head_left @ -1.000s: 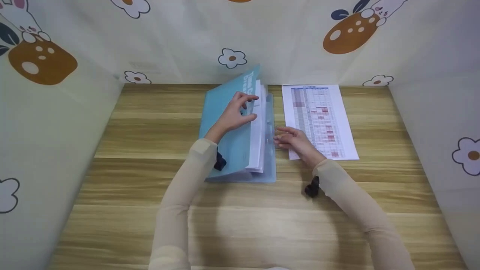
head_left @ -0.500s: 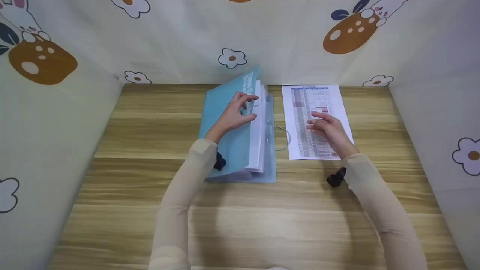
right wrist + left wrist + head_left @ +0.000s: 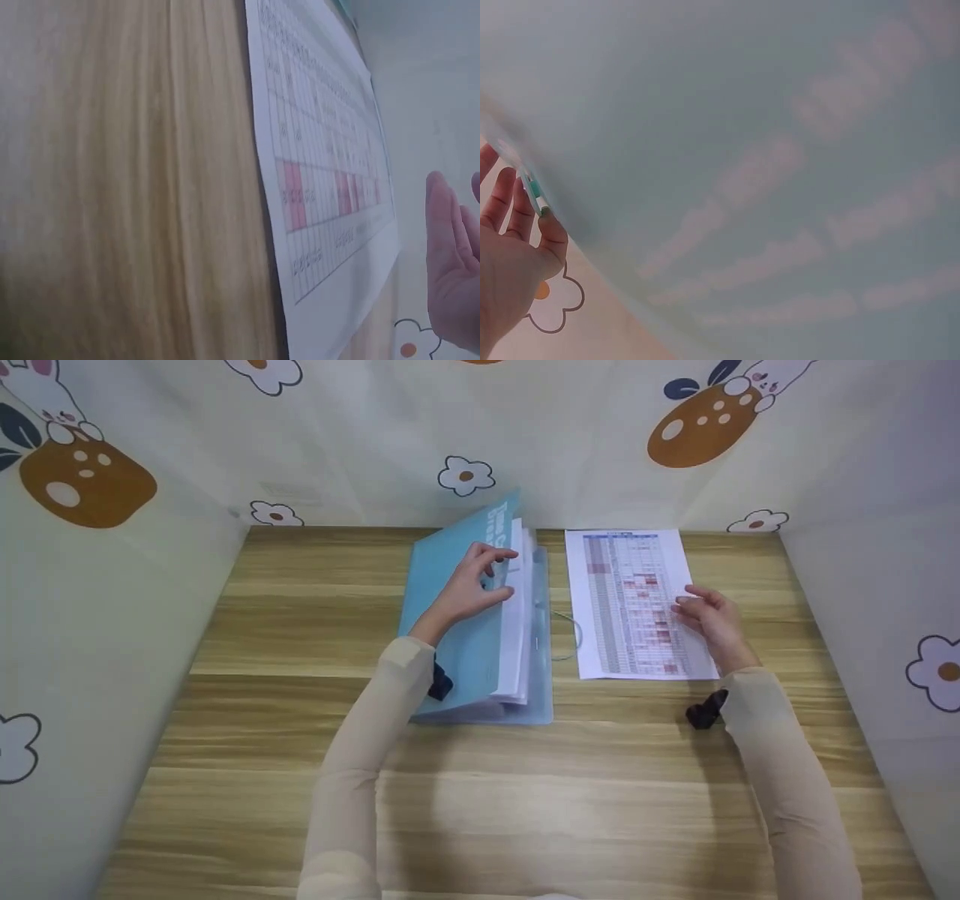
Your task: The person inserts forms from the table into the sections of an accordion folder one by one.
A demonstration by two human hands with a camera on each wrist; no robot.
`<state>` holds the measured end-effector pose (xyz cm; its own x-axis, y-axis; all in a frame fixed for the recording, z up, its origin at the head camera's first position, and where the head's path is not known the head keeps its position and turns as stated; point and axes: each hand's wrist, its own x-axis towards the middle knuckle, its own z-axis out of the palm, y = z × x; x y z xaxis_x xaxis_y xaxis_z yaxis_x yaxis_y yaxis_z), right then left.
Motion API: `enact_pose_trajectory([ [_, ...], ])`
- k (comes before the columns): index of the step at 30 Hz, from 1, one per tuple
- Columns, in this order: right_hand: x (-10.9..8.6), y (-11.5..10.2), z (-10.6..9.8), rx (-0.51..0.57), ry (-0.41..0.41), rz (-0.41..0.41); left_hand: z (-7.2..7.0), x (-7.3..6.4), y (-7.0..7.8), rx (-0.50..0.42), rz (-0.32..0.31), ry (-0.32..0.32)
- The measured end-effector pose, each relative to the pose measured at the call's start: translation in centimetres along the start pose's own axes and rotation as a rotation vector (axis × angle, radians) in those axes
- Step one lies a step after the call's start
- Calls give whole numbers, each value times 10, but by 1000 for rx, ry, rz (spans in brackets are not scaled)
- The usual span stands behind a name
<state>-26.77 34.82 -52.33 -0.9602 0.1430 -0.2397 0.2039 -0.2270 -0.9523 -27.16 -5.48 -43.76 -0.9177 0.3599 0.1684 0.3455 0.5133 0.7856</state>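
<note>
My left hand (image 3: 466, 589) grips the free edge of a light blue file folder (image 3: 431, 585) and keeps its cover partly lifted. White pages (image 3: 512, 645) show beneath the cover, above the translucent back panel (image 3: 543, 660). In the left wrist view, the fingers and thumb are bent around the edge of the cover (image 3: 742, 112), which fills most of the picture. My right hand (image 3: 716, 622) hovers at the right edge of a printed table sheet (image 3: 630, 607), holding nothing, its fingers loosely bent. A thin elastic cord (image 3: 579, 634) loops out from the folder's right side.
Both the folder and the sheet lie on a wood-grain table (image 3: 285, 630). Behind them rises a pale curtain (image 3: 360, 450) with flower and rabbit prints, and more of it flanks both sides. Dark wrist cameras (image 3: 706, 711) sit under the cuffs.
My right hand has let go of the elastic cord by the folder's right edge and moved right, across the sheet to its far edge. The left hand and folder stay in place.
</note>
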Motion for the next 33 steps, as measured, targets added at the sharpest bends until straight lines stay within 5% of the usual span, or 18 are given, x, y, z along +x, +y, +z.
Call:
enact_pose_trajectory([
  [6,-23,-17,6,-410,137,-43,0,-1,0,-4,-7,1],
  [14,2,8,-27,-770,154,50,0,0,-1,-9,4,-8],
  [23,-25,-18,3,-825,80,58,1,-1,0,-13,-1,4],
  [33,-25,-17,8,-992,67,31,0,-1,2,-7,-28,-8],
])
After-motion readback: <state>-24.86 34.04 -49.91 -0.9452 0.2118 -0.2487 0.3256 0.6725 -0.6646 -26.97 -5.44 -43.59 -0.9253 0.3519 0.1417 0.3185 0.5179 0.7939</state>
